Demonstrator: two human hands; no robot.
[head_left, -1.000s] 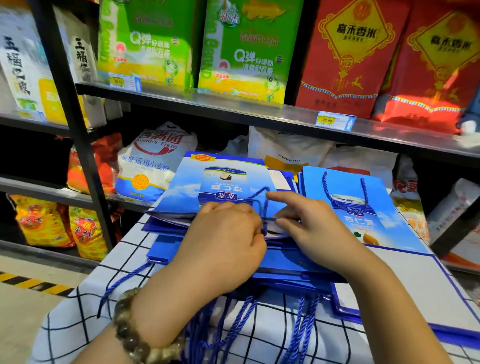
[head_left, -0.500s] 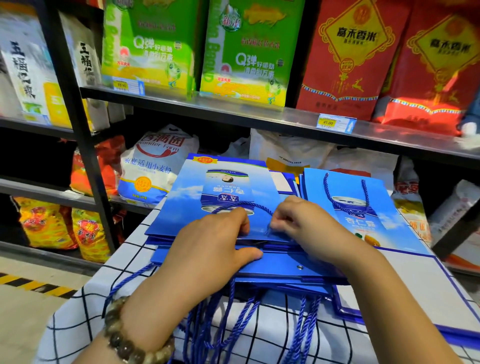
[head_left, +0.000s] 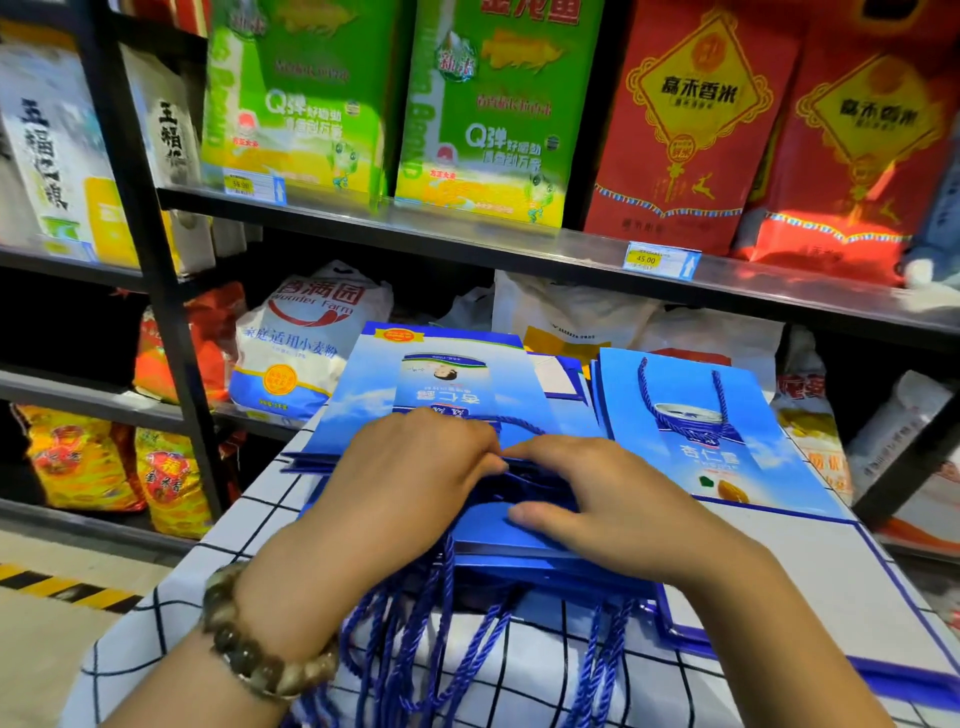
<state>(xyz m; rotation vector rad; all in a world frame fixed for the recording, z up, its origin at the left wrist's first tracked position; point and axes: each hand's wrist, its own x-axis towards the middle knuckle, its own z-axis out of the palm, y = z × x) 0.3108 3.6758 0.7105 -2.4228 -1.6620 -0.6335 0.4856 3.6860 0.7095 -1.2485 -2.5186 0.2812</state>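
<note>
A stack of flat blue paper gift bags (head_left: 441, 374) lies on a table with a white checked cloth (head_left: 545, 675). Blue cord handles (head_left: 415, 623) hang from the stack over the cloth's near side. My left hand (head_left: 415, 483), with a bead bracelet on the wrist, curls its fingers over the near edge of the top bag; the fingertips are hidden in the gap. My right hand (head_left: 613, 504) rests beside it, fingers stretched left to meet the left fingertips and thumb lying on a lower bag's flap. Another blue bag (head_left: 691, 415) lies flat to the right.
A metal shop shelf (head_left: 519, 249) runs just behind the table, carrying green and red rice boxes and a price tag (head_left: 660, 260). A white flour sack (head_left: 306, 343) and other sacks sit below it. A black upright post (head_left: 156, 260) stands at the left.
Both hands have slid nearer along the top bag to its near edge. My right index finger, stretched over the bag before, now meets the left fingertips there.
</note>
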